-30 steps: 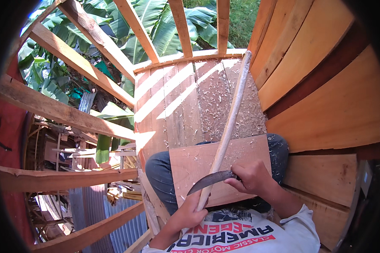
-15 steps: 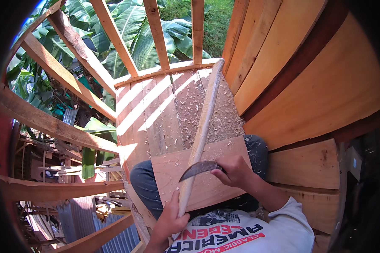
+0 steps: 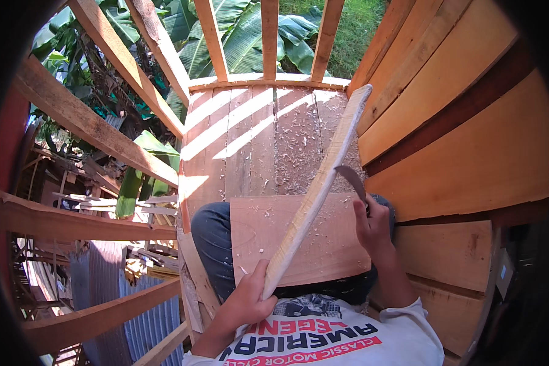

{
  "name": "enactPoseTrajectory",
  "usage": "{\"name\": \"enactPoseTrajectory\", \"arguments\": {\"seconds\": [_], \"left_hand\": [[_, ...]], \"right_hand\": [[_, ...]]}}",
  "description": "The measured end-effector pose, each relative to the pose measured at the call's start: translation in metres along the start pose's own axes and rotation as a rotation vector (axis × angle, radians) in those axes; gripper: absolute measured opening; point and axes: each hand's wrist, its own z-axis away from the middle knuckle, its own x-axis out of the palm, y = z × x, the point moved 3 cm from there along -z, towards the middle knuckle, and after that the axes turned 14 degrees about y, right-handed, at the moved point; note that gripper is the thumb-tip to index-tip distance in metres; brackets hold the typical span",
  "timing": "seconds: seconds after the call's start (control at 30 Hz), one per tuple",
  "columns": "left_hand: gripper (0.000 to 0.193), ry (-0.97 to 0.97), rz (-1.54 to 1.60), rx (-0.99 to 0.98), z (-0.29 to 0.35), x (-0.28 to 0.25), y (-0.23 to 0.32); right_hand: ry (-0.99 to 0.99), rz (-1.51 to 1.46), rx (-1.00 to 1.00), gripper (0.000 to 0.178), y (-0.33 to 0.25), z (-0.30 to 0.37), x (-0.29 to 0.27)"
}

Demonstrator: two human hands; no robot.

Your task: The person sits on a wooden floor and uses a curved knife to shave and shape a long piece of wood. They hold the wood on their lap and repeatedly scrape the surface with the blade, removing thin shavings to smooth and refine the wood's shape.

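Observation:
A long pale wooden stick (image 3: 316, 196) slants from my lap up to the far right, its bark partly shaved off. Around its near end my left hand (image 3: 253, 296) is closed. In my right hand (image 3: 374, 227) is a knife with a dark curved blade (image 3: 350, 179); its handle is mostly hidden by the fingers. The blade's tip is close to the right edge of the stick, about midway along it; whether they touch I cannot tell. Under the stick, a flat wooden board (image 3: 265, 229) lies across my legs with a few shavings on it.
Wood shavings (image 3: 299, 146) are scattered over the plank floor (image 3: 241, 165) ahead. Slatted wooden railings (image 3: 91, 146) run along the left and far sides. A plank wall (image 3: 463, 158) stands close on the right. Beyond the railing are banana leaves (image 3: 244, 43) and corrugated sheets (image 3: 149, 323).
The knife has moved from the stick's near part up and right toward its middle, and the blade has turned. The stick's far end has swung right. The whole view has shifted slightly.

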Motion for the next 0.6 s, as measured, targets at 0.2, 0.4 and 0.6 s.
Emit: {"name": "enactPoseTrajectory", "arguments": {"seconds": [0.2,0.4,0.6], "left_hand": [[0.062,0.024,0.044,0.022,-0.003,0.002,0.000],[0.058,0.032,0.240,-0.005,-0.018,0.019,-0.018],[0.057,-0.133,0.492,-0.139,-0.035,0.040,-0.040]], "right_hand": [[-0.164,0.155,-0.072,0.025,0.000,0.015,0.011],[-0.133,0.101,0.097,0.013,-0.007,0.031,0.015],[-0.261,0.017,-0.226,0.021,-0.028,0.041,0.021]]}}
